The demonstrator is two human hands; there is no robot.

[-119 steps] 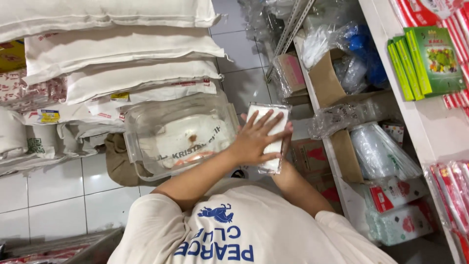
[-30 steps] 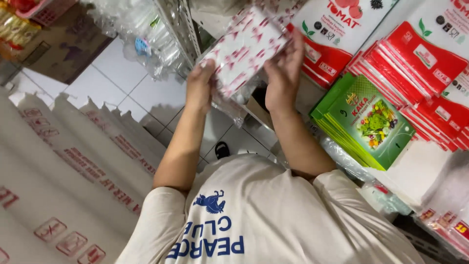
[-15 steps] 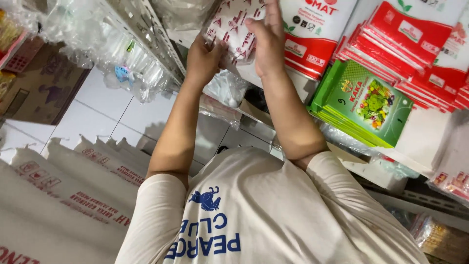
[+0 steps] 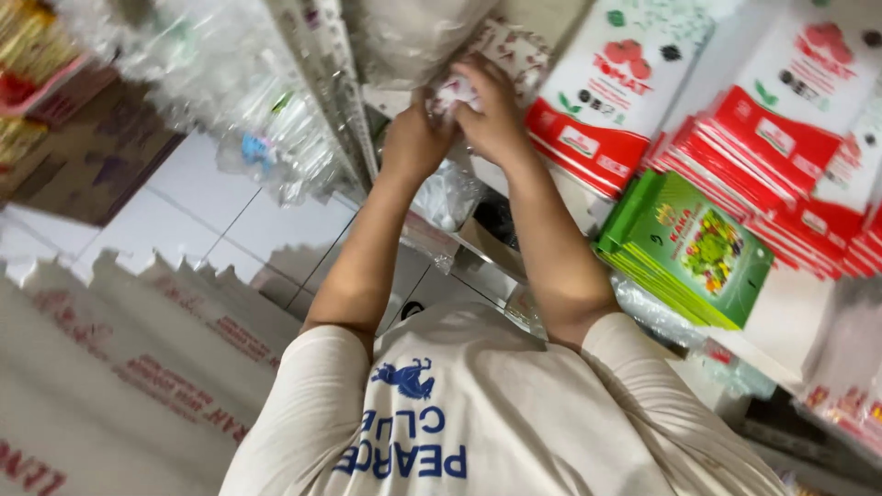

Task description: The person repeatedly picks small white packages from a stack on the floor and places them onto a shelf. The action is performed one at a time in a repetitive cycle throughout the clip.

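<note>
Both my hands are raised to a shelf and closed on a white packet with a small red pattern (image 4: 511,44). My left hand (image 4: 415,140) grips its lower left edge. My right hand (image 4: 494,112) covers its lower right side, and the fingers hide part of the packet. The packet sits against the shelf next to a stack of white and red packs with tomato pictures (image 4: 617,84). My light T-shirt with blue print (image 4: 478,413) fills the bottom of the view.
Flat red packs (image 4: 781,156) and a green stack with a vegetable picture (image 4: 694,248) lie on the white shelf (image 4: 790,321) at the right. Clear plastic bags (image 4: 266,119) hang by a metal rack upright (image 4: 335,92). Large white sacks (image 4: 119,367) lie on the tiled floor at the left.
My hands have lifted the patterned packet from low down by a clear box up to the shelf and pushed it further in beside the tomato packs. The view has turned toward the shelf.
</note>
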